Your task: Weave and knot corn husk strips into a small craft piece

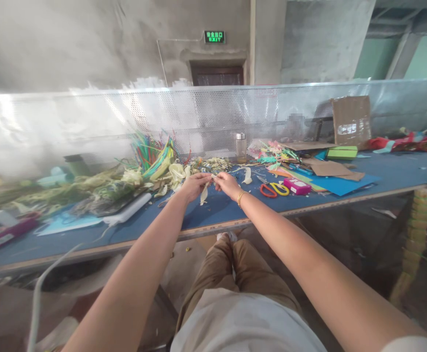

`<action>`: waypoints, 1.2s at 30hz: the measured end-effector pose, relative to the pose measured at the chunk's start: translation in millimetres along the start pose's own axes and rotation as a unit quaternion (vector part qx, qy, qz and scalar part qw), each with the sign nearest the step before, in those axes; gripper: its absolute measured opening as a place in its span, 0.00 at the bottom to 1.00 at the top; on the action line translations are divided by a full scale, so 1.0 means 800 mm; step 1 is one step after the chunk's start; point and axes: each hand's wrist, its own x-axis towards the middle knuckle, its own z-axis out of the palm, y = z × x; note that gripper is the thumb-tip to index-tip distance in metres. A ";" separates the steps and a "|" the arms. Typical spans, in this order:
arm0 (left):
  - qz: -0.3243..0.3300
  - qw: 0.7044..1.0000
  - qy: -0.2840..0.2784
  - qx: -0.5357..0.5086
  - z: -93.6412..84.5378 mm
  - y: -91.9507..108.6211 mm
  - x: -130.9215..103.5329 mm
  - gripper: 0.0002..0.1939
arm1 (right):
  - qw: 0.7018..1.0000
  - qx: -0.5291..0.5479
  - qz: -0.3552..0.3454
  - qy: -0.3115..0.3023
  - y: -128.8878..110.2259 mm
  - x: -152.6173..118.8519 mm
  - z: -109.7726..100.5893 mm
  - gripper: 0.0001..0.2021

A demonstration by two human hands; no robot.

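Observation:
Both of my arms reach out over the blue worktable (213, 210). My left hand (194, 185) and my right hand (226, 184) meet above the tabletop and pinch a pale dried leaf strip (203, 194) between them; its loose end hangs down. A gold bracelet (240, 197) sits on my right wrist. Just behind my hands lies a heap of pale husk strips (177, 173) and colourful strips (151, 151).
Scissors with red and yellow handles (274, 189) and a pink box (297, 186) lie right of my hands. Coloured paper sheets (340, 183), a cardboard box (351, 120) and a metal jar (240, 147) stand further back. A perforated screen (213, 117) backs the table.

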 end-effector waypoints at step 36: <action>0.044 0.998 0.015 0.042 -0.002 -0.005 0.003 0.16 | 0.996 -0.022 -0.082 0.032 0.001 -0.003 -0.001 0.13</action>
